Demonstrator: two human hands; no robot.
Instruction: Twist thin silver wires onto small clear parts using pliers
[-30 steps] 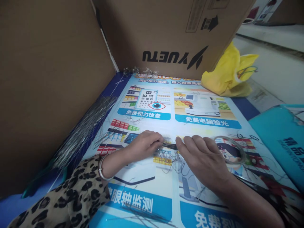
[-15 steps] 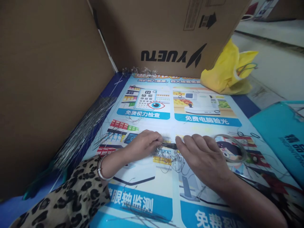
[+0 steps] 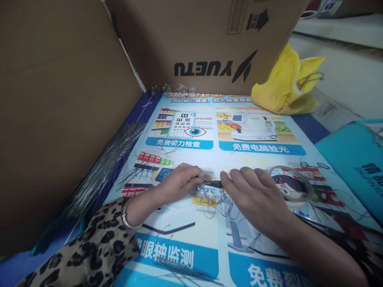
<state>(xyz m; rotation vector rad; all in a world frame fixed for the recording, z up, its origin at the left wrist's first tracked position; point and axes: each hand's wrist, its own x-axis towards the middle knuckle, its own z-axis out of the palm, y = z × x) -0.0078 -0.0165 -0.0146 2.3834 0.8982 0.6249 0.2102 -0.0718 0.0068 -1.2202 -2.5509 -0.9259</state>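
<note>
Over the printed poster (image 3: pixel 191 163), both hands (image 3: pixel 182 181) (image 3: pixel 254 195) nearly meet.

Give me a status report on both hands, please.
Right hand holding dark tool. Left hand pinched at its tip. Tangled wire loops close below, might snag.

A slim, dark tool (image 3: pixel 213 183) is held nearly level — beside it, thin grey wires (image 3: pixel 220 202) are tangled in loose, curling loops over the printed sheet (image 3: pixel 194 156).
</note>
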